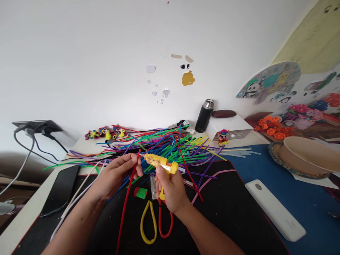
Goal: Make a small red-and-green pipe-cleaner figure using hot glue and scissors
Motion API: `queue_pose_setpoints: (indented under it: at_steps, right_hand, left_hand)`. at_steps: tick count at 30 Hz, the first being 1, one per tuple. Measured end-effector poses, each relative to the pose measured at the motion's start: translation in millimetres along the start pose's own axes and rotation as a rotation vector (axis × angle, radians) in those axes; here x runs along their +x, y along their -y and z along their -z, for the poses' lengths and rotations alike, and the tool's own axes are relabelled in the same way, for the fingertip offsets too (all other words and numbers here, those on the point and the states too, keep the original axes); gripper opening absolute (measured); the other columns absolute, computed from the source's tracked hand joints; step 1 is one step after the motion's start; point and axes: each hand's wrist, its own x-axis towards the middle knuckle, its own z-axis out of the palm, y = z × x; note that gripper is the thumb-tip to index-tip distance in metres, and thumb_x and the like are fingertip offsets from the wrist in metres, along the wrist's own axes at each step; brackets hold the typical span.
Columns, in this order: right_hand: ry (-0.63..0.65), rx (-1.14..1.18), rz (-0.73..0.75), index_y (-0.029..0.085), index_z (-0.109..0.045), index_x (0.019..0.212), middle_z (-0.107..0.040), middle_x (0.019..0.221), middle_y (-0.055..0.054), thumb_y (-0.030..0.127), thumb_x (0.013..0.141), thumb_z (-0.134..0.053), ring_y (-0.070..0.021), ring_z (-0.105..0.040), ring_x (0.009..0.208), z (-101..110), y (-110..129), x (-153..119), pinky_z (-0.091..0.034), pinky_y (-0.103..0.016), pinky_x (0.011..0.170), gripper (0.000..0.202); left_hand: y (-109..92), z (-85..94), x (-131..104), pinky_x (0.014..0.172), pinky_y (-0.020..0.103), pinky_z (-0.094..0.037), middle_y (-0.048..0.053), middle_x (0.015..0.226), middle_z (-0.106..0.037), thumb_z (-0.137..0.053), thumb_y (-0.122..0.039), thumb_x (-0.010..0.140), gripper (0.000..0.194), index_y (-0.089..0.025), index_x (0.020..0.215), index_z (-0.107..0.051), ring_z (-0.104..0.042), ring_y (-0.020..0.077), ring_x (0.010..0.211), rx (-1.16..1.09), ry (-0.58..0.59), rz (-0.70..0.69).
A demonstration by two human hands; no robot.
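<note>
My left hand pinches a red pipe cleaner near its upper end; its length hangs down toward me. My right hand is wrapped round the handle of a yellow glue gun, whose nozzle points left and meets or nearly meets the tip of the pipe cleaner. Below the hands lies a small green and red coiled piece. Scissors with one yellow and one red handle rest on the black mat, their blades partly hidden by my right hand.
Behind the hands spreads a pile of coloured pipe cleaners. Small finished figures stand at the back left. A black phone lies left, a white power bank right. A black flask stands beside a white box.
</note>
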Motion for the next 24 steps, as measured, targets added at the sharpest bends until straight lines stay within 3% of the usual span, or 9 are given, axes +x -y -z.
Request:
queue_pose_setpoints:
  at_steps: [14,24]
  right_hand:
    - [-0.003,-0.012,0.003,0.023,-0.054,0.069,-0.047,0.046,0.006,0.092,0.088,-0.062,-0.0116,-0.051,0.037,0.1,-0.5,-0.5,-0.038,-0.022,0.041,0.072]
    - [0.011,-0.027,-0.001,0.023,-0.056,0.07,-0.049,0.047,0.005,0.09,0.09,-0.061,-0.0118,-0.051,0.039,0.8,-4.6,-1.5,-0.038,-0.023,0.042,0.07]
  left_hand:
    - [-0.7,-0.7,-1.0,0.062,0.027,-0.05,0.009,0.072,-0.078,-0.092,-0.059,0.083,0.045,-0.018,0.083,-0.076,-0.063,0.0189,0.064,0.061,0.01,-0.022]
    - [-3.0,-1.7,0.0,0.061,0.025,-0.051,0.008,0.072,-0.078,-0.096,-0.061,0.078,0.048,-0.018,0.082,-0.076,-0.062,0.0171,0.063,0.038,-0.018,-0.026]
